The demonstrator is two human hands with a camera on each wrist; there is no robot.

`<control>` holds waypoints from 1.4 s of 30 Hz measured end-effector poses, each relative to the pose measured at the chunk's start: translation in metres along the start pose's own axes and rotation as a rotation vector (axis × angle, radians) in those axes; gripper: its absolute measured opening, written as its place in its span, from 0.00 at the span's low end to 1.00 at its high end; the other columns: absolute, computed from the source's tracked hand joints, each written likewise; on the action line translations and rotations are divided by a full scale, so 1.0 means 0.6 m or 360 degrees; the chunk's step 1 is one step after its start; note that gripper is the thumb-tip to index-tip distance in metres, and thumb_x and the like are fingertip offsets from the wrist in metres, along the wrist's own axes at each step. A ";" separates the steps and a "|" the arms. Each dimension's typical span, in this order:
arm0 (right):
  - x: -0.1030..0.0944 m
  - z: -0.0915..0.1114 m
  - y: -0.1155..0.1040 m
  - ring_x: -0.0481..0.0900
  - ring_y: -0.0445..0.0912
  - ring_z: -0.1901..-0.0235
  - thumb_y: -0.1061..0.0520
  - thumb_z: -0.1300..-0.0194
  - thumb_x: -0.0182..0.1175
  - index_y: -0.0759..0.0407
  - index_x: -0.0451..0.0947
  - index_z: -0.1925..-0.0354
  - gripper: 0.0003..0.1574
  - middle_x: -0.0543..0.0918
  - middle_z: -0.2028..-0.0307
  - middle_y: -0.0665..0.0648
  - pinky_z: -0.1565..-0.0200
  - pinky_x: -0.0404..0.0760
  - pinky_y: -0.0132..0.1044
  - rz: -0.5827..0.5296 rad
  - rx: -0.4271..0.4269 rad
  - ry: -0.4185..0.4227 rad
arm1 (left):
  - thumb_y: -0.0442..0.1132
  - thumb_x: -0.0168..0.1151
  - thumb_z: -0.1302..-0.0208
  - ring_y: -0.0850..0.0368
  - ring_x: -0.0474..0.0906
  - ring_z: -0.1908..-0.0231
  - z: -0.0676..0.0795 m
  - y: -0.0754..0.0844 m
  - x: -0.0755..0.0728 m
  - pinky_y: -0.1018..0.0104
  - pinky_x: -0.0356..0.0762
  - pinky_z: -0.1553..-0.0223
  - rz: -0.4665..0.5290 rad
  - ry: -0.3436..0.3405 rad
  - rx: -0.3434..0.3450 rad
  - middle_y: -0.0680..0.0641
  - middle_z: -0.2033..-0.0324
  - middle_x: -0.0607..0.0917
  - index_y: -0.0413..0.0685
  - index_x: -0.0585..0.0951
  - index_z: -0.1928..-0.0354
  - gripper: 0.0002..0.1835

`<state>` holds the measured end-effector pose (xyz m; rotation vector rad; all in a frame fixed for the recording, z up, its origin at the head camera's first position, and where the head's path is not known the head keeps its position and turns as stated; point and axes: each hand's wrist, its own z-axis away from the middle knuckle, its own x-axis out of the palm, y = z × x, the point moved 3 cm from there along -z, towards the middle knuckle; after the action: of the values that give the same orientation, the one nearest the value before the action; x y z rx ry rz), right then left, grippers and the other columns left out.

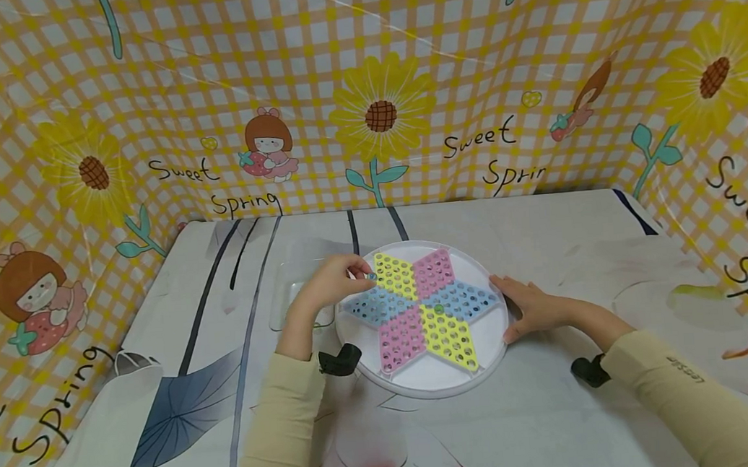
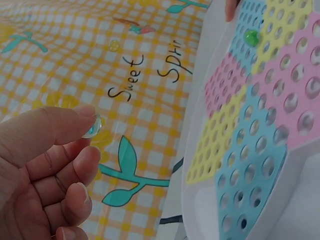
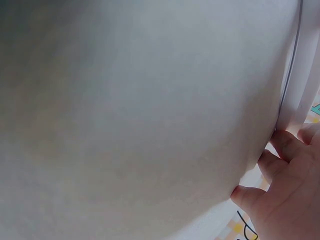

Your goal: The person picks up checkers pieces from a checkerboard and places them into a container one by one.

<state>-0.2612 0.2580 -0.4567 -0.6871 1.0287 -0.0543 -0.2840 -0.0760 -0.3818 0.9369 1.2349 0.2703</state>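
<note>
A round white Chinese checkers board [image 1: 487, 359] with a pink, yellow and blue star of holes lies on the table. My left hand [image 1: 334, 280] is over its left edge and pinches a clear marble with blue inside [image 2: 92, 127] between thumb and forefinger. The other fingers of that hand are loosely bent in the left wrist view. On the star near its centre sits a green marble [image 2: 251, 37]. My right hand [image 1: 530, 306] rests against the board's right rim with fingers spread, and its fingertips touch the rim's side in the right wrist view.
A clear plastic box [image 1: 284, 287] stands left of the board, partly hidden behind my left forearm. A yellow checked cloth [image 1: 308, 43] with sunflowers rises behind the table and at both sides. A printed white cloth [image 1: 557, 423] covers the table.
</note>
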 end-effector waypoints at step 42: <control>0.004 -0.004 0.011 0.35 0.71 0.35 0.39 0.57 0.70 0.75 0.36 0.33 0.74 0.41 0.33 0.76 0.41 0.32 0.67 0.0005 0.0026 -0.0010 | 0.39 0.60 0.41 0.54 0.70 0.68 0.074 -0.108 -0.106 0.66 0.67 0.68 -0.0006 0.0254 -0.0264 0.45 0.69 0.76 0.35 0.77 0.58 0.14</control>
<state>-0.2637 0.2610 -0.4630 -0.6705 1.0220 -0.0576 -0.2864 -0.1770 -0.3846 0.7809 1.3386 0.4447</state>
